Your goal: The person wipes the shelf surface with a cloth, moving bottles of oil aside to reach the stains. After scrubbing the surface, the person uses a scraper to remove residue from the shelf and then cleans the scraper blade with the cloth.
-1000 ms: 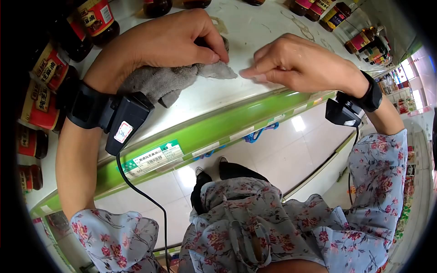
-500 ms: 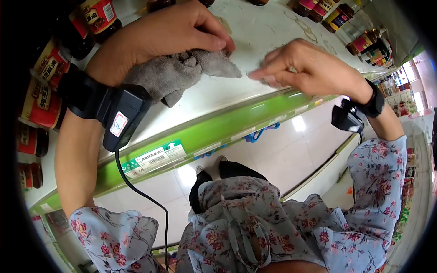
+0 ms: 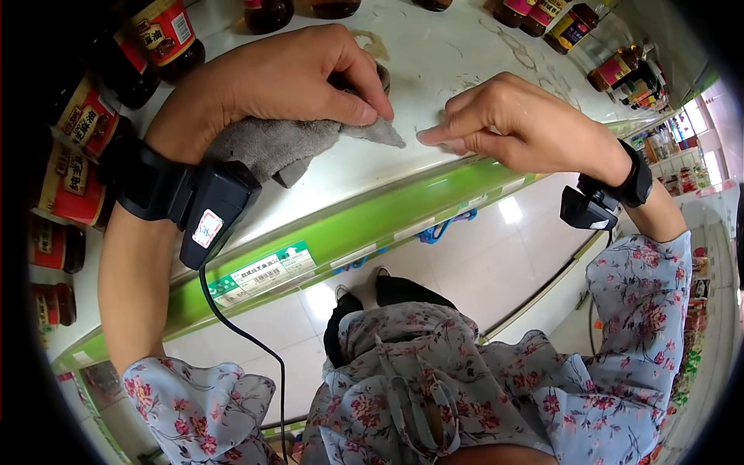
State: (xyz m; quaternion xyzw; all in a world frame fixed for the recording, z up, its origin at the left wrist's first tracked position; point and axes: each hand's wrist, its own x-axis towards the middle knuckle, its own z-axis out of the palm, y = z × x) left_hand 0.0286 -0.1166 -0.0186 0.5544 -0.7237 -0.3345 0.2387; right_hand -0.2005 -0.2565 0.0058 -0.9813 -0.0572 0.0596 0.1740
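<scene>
A crumpled grey cloth (image 3: 271,147) lies on the white shelf (image 3: 349,170), partly under my left wrist. My left hand (image 3: 329,74) is closed on the cloth, thumb and index finger near its narrow tip. To the right, my right hand (image 3: 504,120) hovers at the shelf's front edge, fingers curled with the index finger pointing left toward the cloth's tip, a small gap between them. Whether anything sits between those fingers is too small to tell. Stains and smudges mark the shelf surface behind both hands.
Bottles with red labels (image 3: 163,35) crowd the shelf's left side, and more bottles (image 3: 573,29) stand at the back right. Along the front runs a green edge strip (image 3: 372,213) with a price tag (image 3: 263,273). A black cable (image 3: 240,329) hangs from my left wrist device.
My left hand has moved slightly down toward the shelf's front edge, its fingers now lower on the cloth. The cloth's tip has shifted a little down and left. My right hand has barely moved.
</scene>
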